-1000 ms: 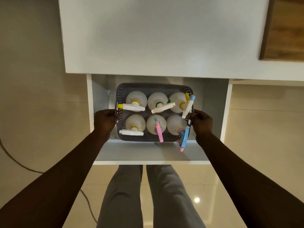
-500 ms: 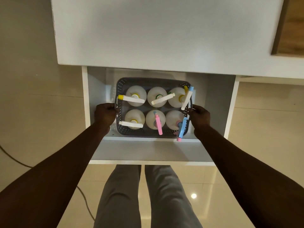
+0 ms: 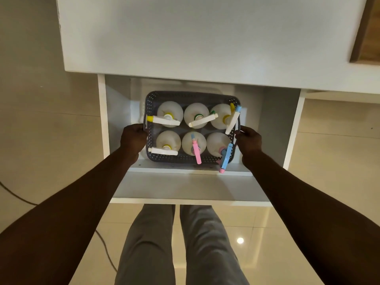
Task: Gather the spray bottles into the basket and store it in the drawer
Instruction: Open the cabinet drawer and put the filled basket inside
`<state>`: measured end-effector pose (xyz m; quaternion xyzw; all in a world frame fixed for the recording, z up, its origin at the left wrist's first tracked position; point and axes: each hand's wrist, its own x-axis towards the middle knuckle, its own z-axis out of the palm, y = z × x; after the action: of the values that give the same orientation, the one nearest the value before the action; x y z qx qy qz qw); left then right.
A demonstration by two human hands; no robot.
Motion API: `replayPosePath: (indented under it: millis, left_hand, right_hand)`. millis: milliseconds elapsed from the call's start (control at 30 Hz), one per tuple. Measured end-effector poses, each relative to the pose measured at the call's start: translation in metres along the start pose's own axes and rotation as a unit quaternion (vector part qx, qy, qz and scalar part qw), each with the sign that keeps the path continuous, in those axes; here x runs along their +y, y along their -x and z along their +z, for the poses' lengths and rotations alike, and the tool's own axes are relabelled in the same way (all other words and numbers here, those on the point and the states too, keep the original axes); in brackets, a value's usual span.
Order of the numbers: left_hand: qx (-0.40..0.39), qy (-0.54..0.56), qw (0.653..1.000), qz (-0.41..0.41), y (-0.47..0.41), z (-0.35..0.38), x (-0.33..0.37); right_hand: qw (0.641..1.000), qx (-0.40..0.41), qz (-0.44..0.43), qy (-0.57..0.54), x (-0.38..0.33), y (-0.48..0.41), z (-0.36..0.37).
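Above the open white drawer (image 3: 185, 188) we see the white cabinet top (image 3: 205, 38) overhanging its back part, with a wooden panel (image 3: 368, 29) at the upper right; below, our grey trouser legs (image 3: 176, 243) stand on the glossy tiled floor (image 3: 329, 161), and a dark cable (image 3: 18, 197) runs across the floor at the left. The drawer's side walls stand close beside both our hands, and its front panel lies between us and the basket. The grey perforated basket (image 3: 181, 159) sits inside the drawer, its long axis running left to right. Six white spray bottles (image 3: 196, 115) stand upright in it in two rows of three, their nozzles pointing various ways: two heads on the left point left, a pink one (image 3: 196, 150) points towards us, and a blue one (image 3: 225, 156) juts over the near right rim. Our left hand (image 3: 133, 138) is closed on the basket's left edge and our right hand (image 3: 248, 139) on its right edge, both arms stretched forward and down, backs of the hands up.
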<state>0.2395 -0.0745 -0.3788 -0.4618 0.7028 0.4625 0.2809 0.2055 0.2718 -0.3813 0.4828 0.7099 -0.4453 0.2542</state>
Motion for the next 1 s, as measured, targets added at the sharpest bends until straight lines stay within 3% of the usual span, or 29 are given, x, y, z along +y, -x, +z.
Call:
replayPosePath:
  millis: [233, 400, 500, 600, 700, 800, 1000]
  left_hand:
    - [0.012, -0.011, 1.0, -0.015, 0.018, -0.011, 0.003]
    - [0.081, -0.044, 0.994, 0.054, 0.084, -0.052, -0.007]
    - [0.135, -0.066, 0.982, 0.118, 0.126, -0.083, -0.022]
    - [0.197, -0.077, 0.97, 0.117, 0.157, -0.108, -0.044]
    - [0.207, -0.093, 0.973, 0.045, 0.169, -0.124, -0.07]
    - [0.168, -0.103, 0.979, -0.061, 0.168, -0.133, -0.088]
    - [0.152, 0.129, 0.97, -0.138, 0.16, -0.126, -0.092]
  right_hand:
    - [0.999, -0.033, 0.003, 0.037, -0.009, 0.024, -0.017]
    - [0.978, -0.037, -0.103, 0.176, -0.006, 0.088, -0.072]
    - [0.958, -0.008, -0.168, 0.234, 0.007, 0.124, -0.118]
    - [0.942, 0.051, -0.182, 0.276, 0.028, 0.144, -0.156]
    - [0.949, 0.091, -0.118, 0.278, 0.05, 0.149, -0.177]
    - [0.963, 0.092, -0.026, 0.252, 0.072, 0.145, -0.182]
    - [0.979, 0.152, 0.118, 0.069, 0.081, 0.133, -0.17]
